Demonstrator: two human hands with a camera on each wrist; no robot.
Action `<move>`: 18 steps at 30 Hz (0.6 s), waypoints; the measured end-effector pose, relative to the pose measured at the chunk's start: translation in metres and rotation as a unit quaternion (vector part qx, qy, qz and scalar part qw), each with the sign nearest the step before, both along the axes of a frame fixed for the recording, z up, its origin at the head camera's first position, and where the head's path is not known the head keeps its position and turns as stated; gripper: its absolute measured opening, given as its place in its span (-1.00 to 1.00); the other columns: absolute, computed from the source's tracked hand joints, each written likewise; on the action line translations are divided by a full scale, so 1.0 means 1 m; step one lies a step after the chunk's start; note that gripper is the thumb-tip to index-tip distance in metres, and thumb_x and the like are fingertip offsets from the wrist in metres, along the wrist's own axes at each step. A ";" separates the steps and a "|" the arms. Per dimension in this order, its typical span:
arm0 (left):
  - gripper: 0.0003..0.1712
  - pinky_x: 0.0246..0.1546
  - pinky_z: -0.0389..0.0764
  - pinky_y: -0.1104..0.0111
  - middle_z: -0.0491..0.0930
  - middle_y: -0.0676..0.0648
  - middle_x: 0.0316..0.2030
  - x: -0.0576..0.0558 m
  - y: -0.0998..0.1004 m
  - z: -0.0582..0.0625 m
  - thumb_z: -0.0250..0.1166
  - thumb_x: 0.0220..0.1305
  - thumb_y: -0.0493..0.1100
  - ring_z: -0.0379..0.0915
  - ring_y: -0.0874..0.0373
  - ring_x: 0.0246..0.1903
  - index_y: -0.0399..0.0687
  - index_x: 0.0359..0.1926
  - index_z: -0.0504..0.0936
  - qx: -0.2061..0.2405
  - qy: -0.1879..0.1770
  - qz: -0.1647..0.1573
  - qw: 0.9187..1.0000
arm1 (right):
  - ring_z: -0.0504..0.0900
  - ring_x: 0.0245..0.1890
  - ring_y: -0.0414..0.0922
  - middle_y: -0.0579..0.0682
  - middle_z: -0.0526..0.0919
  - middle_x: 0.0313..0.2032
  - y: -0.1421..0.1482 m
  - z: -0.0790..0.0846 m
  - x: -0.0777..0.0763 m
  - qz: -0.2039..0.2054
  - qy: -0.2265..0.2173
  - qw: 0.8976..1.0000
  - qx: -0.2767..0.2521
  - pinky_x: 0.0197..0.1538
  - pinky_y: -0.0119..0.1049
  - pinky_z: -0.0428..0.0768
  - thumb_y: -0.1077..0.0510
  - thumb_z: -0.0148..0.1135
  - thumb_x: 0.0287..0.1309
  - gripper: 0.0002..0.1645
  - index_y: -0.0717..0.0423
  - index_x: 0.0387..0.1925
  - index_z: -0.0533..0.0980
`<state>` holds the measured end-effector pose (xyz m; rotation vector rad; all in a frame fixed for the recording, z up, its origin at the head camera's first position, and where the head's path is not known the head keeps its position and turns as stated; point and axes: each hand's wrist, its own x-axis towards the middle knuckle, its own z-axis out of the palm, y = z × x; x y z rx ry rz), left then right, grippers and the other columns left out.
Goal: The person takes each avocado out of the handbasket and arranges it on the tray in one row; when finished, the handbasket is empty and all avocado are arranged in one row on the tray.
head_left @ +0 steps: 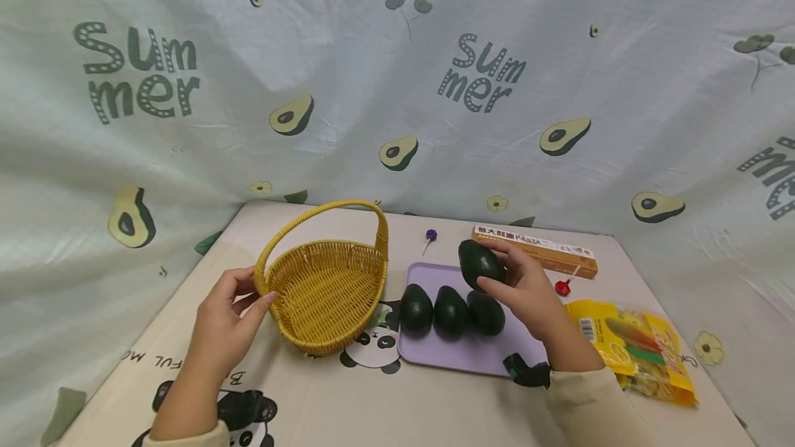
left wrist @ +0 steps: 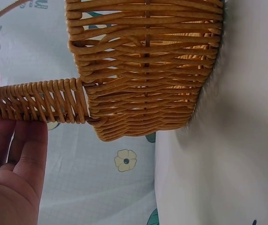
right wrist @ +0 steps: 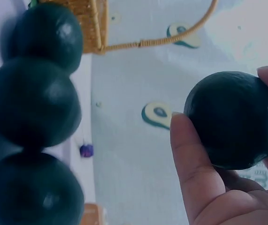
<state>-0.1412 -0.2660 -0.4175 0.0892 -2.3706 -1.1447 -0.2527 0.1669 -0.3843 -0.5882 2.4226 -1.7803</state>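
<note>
My left hand [head_left: 226, 323] pinches the near left side of the handle of a yellow wicker basket [head_left: 326, 295]. Seen from the left wrist, the thumb and fingers lie on either side of the woven handle [left wrist: 40, 101]; the basket's inside shows bare in the head view. A dark green avocado [head_left: 481, 264] is in my right hand [head_left: 524, 288], raised above a lilac tray [head_left: 435, 357]. The right wrist view shows fingertips and thumb around this avocado [right wrist: 232, 119]. On the tray, three more avocados [head_left: 451, 311] stand side by side in a row.
Behind the tray lie a purple lollipop [head_left: 431, 234] and a pasta box [head_left: 559, 254]. To the right are a red lollipop [head_left: 562, 287] and a yellow snack bag [head_left: 646, 350]. A black strap [head_left: 526, 371] shows by the right wrist. Printed cloth [head_left: 348, 54] hangs behind the table.
</note>
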 end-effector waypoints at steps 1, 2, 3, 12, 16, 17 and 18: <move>-0.51 0.07 0.58 0.68 0.57 -0.16 0.11 0.000 0.000 0.000 0.37 0.37 -0.26 0.55 0.01 0.12 -0.17 0.25 0.44 0.001 -0.001 0.001 1.000 | 0.62 0.12 0.11 0.24 0.48 0.32 0.003 -0.001 0.001 -0.006 0.000 1.000 0.001 0.10 -0.33 0.73 0.17 0.38 0.30 -0.30 -0.07 0.42 0.37; -0.51 0.07 0.56 0.71 0.56 -0.16 0.12 0.000 0.000 0.000 0.37 0.37 -0.26 0.55 0.00 0.12 -0.16 0.25 0.44 0.002 -0.003 0.002 1.000 | 0.62 0.12 0.12 0.25 0.48 0.32 0.006 -0.002 0.001 -0.011 -0.001 1.000 0.002 0.09 -0.33 0.73 0.17 0.37 0.31 -0.31 -0.07 0.42 0.37; -0.51 0.06 0.56 0.72 0.56 -0.16 0.12 0.000 0.000 0.000 0.37 0.37 -0.25 0.54 0.00 0.12 -0.16 0.25 0.44 0.002 -0.005 0.003 1.000 | 0.61 0.13 0.14 0.27 0.47 0.33 0.010 -0.004 0.001 -0.015 -0.001 1.000 0.001 0.09 -0.31 0.74 0.17 0.36 0.32 -0.32 -0.06 0.42 0.38; -0.50 0.03 0.48 0.82 0.57 -0.14 0.11 -0.002 0.001 -0.001 0.38 0.37 -0.24 0.51 0.20 0.10 -0.15 0.25 0.45 0.001 0.000 0.000 1.000 | 0.55 0.24 0.36 0.25 0.36 0.42 0.041 -0.021 0.007 -0.073 -0.001 0.995 0.071 0.13 -0.07 0.74 0.13 0.45 0.24 -0.27 -0.12 0.40 0.39; -0.51 0.01 0.48 0.84 0.57 -0.13 0.08 -0.002 0.000 -0.002 0.39 0.36 -0.25 0.40 0.54 0.02 -0.16 0.24 0.45 -0.004 0.010 0.002 1.000 | 0.58 0.21 0.33 0.29 0.40 0.39 0.050 -0.032 0.009 -0.078 -0.013 0.994 0.080 0.14 -0.08 0.74 0.10 0.46 0.23 -0.24 -0.12 0.42 0.37; -0.51 0.01 0.48 0.84 0.57 -0.14 0.08 -0.002 0.000 -0.003 0.39 0.36 -0.25 0.37 0.60 0.00 -0.18 0.24 0.45 -0.003 0.012 0.001 1.000 | 0.59 0.20 0.31 0.29 0.43 0.38 0.051 -0.034 0.009 -0.081 -0.011 0.993 0.081 0.13 -0.11 0.75 0.10 0.46 0.24 -0.24 -0.12 0.41 0.37; -0.51 0.01 0.47 0.84 0.57 -0.14 0.08 -0.002 -0.001 -0.003 0.39 0.36 -0.25 0.36 0.63 0.00 -0.19 0.24 0.45 -0.003 0.015 0.000 1.000 | 0.60 0.19 0.30 0.29 0.45 0.36 0.053 -0.037 0.008 -0.085 -0.009 0.993 0.082 0.12 -0.14 0.75 0.10 0.46 0.24 -0.25 -0.11 0.41 0.37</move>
